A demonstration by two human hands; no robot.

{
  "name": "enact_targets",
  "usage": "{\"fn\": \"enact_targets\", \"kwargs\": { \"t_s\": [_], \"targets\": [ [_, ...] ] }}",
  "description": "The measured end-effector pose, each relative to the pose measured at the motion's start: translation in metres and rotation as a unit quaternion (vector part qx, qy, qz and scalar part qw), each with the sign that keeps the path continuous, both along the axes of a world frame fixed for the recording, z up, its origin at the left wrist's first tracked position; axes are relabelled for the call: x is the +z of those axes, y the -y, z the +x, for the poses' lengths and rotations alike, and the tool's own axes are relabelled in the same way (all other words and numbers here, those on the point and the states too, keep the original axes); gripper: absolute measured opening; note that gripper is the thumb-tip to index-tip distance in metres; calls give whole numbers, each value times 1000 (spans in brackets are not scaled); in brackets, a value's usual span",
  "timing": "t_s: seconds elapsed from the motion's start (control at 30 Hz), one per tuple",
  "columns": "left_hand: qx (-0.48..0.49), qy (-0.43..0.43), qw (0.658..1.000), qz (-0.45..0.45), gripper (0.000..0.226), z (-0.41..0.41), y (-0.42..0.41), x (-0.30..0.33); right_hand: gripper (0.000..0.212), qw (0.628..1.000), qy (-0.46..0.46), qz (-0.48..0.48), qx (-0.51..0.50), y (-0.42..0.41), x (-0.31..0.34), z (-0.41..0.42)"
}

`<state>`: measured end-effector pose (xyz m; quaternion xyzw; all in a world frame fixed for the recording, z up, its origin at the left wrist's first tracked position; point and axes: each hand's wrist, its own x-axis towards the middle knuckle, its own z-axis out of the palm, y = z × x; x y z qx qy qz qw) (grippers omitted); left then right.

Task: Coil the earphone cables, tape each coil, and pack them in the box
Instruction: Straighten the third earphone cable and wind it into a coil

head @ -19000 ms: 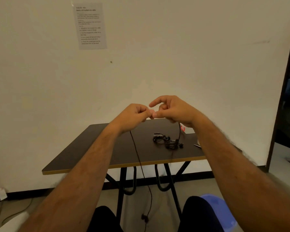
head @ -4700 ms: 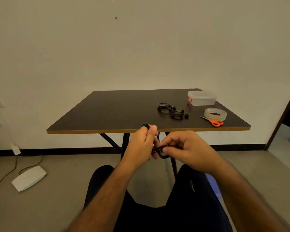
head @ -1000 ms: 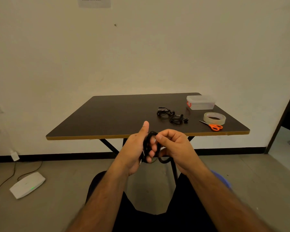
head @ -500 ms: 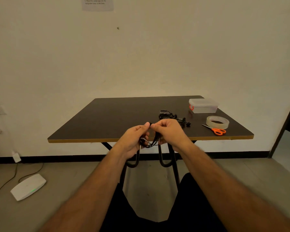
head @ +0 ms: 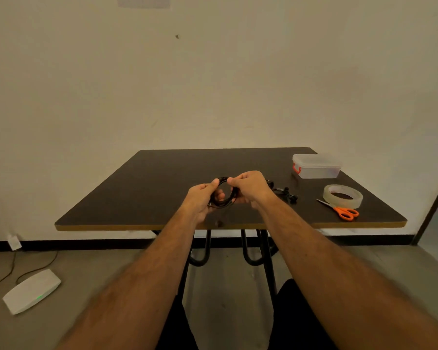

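A black earphone cable wound into a coil hangs just above the dark table, held between both hands. My left hand grips its left side with curled fingers and thumb. My right hand pinches the top right of the coil. More black earphones lie in a loose heap on the table just right of my right hand, partly hidden by it. A clear lidded plastic box with a red clasp stands at the back right.
A roll of clear tape sits near the table's right edge, with orange-handled scissors in front of it. On the floor at the left lies a white device with a green light and cables.
Both hands have risen and moved forward from in front of the table edge to above the tabletop, carrying the coil. The coil now shows as a rounder loop between the hands.
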<state>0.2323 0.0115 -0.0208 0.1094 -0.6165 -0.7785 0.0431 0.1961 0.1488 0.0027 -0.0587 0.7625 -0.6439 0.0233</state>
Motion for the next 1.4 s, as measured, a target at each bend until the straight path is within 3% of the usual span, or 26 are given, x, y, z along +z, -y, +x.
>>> {"fn": "enact_targets", "kwargs": {
  "t_s": [0.17,0.33,0.63,0.77,0.9,1.0,1.07,1.13,1.27,1.4],
  "targets": [
    [19,21,998,-52,15,-41,9,-11,13,997,73,9,-25,13,-18,-44],
    [6,7,991,-134,16,-65,27,-10,14,997,73,11,-21,29,-6,-77],
    [110,-12,991,-78,22,-77,84,9,17,998,39,-29,45,113,34,-94],
    [126,-15,985,-119,24,-83,91,9,18,999,21,-24,41,119,31,-101],
    [94,15,956,-277,24,-92,72,-11,12,998,58,21,28,89,2,-111],
    [35,65,889,-451,23,-91,55,-25,19,993,101,68,-2,65,-23,-114],
    [26,69,867,-493,22,-91,47,-23,18,990,119,71,-2,53,-29,-114],
    [19,77,877,-474,23,-91,45,-19,16,991,130,44,10,46,-28,-113],
    [-5,96,933,-348,22,-91,50,-7,18,995,92,25,27,48,-14,-112],
    [11,102,951,-292,22,-86,62,17,14,998,25,35,44,68,7,-115]
  ]
}}
